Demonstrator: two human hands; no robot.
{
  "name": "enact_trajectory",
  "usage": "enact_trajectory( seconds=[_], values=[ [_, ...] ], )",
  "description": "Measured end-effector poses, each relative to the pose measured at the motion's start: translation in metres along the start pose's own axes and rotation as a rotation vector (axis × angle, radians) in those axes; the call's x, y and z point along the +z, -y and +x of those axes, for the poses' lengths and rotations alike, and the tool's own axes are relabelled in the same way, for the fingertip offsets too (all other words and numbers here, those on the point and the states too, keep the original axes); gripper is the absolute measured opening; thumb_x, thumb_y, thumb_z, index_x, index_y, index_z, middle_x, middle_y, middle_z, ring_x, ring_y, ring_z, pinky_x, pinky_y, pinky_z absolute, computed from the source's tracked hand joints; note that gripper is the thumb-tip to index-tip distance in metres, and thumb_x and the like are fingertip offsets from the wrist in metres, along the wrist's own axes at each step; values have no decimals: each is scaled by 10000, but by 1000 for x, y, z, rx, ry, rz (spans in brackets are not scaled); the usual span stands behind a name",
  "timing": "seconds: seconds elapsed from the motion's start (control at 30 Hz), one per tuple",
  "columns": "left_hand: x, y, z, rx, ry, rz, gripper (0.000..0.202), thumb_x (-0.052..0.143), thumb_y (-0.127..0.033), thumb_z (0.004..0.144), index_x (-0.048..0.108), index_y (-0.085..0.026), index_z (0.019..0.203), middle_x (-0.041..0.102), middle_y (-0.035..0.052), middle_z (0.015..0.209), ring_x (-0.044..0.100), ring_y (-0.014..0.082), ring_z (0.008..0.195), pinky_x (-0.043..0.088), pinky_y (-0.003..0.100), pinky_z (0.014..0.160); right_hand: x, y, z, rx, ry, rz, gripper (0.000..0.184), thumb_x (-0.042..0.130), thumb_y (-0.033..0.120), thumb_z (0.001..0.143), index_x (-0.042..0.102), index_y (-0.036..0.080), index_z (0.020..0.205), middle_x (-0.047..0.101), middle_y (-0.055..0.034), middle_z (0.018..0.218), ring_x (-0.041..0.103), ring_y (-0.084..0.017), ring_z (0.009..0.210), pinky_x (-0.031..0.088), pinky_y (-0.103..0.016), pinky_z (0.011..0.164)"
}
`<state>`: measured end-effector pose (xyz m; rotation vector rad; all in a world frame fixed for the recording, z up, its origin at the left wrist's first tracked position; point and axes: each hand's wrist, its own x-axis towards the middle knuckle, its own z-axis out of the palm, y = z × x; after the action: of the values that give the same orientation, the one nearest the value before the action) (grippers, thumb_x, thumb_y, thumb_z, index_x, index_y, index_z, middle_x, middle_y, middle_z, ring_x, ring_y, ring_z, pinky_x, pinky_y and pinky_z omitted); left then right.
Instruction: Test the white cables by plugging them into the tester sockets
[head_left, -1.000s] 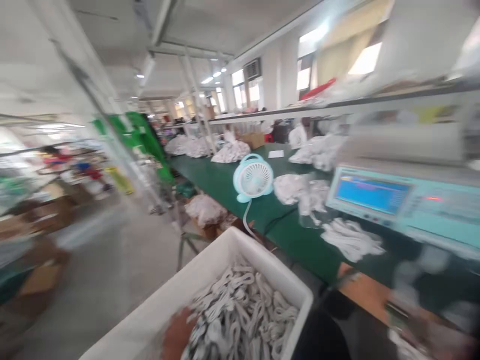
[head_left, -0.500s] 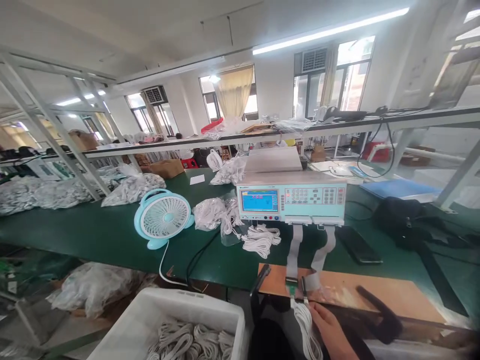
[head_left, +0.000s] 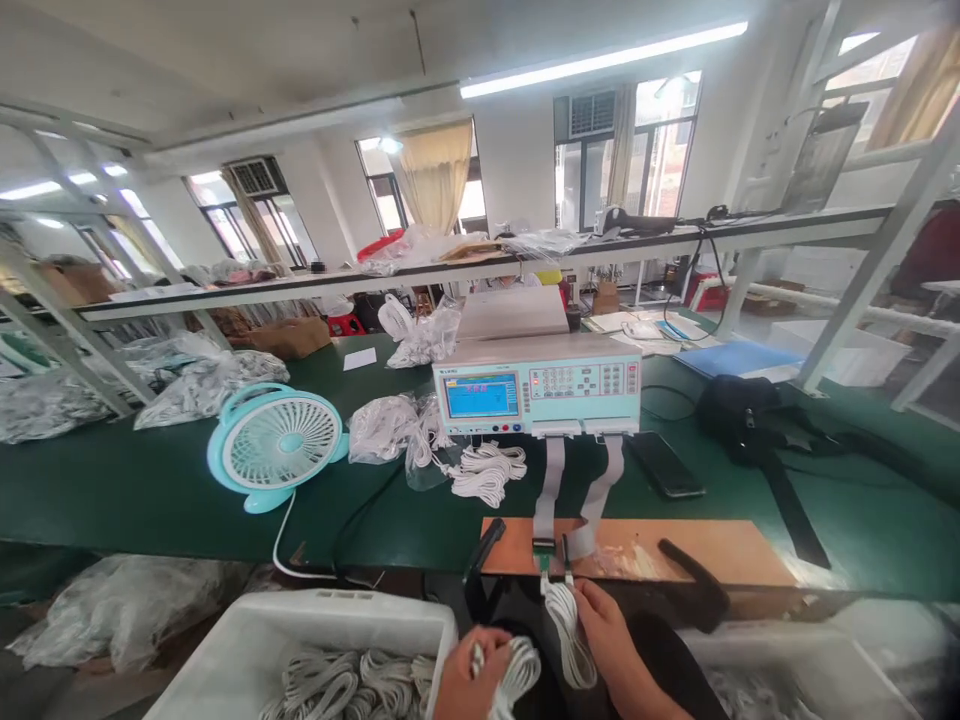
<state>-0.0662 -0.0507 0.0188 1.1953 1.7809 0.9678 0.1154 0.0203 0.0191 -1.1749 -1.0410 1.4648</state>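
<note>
The green bench (head_left: 90, 490) stretches out ahead of both hands' fingers; the white bin (head_left: 360, 615) is just left of the left ones. The right hand (head_left: 606, 632) angles in from the lower right, fingers pinched near the plug end of a white cable (head_left: 568, 645) that hangs below them. Nearer, the left hand (head_left: 469, 672) is curled, fingers wrapped round a coiled cable (head_left: 519, 665). A small green connector (head_left: 545, 560) sits just beyond the right fingertips.

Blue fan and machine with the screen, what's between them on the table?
In the head view, bagged white cables lie between the blue fan and the machine.
</note>
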Motion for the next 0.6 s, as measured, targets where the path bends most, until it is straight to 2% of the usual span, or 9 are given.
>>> enact_trajectory(
  seconds=[0.13,0.23,0.37,0.6],
  values=[
    [27,-26,23,110,129,-132,337,551,-415,742,666,-144,905,685,72,868,585,218,836,425,286,768,3,-6,2,-28,-21,-7,421,597,584,638,537,168,607,477,24,538,410,-127,523,360,-238,518],
    [40,-36,39,148,250,-191,393,499,-452,778,671,-118,894,670,66,800,565,197,770,423,266,712,4,-11,3,-53,-23,-14,429,569,592,667,524,168,618,471,24,548,406,-125,526,362,-241,524],
    [40,-34,46,141,314,-226,438,485,-502,785,666,-107,846,636,42,710,525,163,685,403,240,655,4,-14,0,-71,-12,-48,413,535,572,716,492,170,628,440,33,558,382,-114,529,348,-231,518],
    [39,-31,54,125,359,-290,420,531,-501,758,650,-104,823,617,39,696,511,159,671,402,243,646,1,-11,-6,-60,-13,-96,379,527,533,746,477,175,632,434,24,586,372,-117,552,351,-224,497]
  ],
)
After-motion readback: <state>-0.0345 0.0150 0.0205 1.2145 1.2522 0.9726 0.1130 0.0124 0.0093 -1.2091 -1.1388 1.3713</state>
